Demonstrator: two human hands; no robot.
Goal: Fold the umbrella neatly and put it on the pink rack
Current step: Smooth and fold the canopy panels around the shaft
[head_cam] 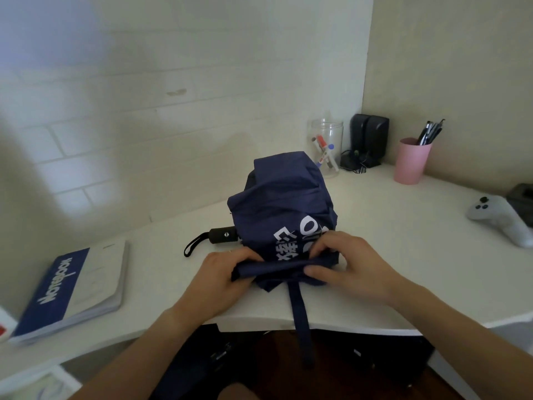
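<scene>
A navy blue collapsed umbrella (284,203) with white lettering lies bunched on the white desk (389,255). Its black handle (223,235) with a wrist loop points left. My left hand (223,280) pinches the near folded edge of the fabric on the left. My right hand (346,262) grips the same fold on the right, thumb and fingers pressed on the cloth. The umbrella's closing strap (301,319) hangs down over the desk's front edge. No pink rack is in view.
A blue and white notebook (72,287) lies at the left. At the back right stand a clear jar with markers (327,147), black speakers (369,140) and a pink cup of pens (411,160). A grey game controller (501,219) rests at the far right.
</scene>
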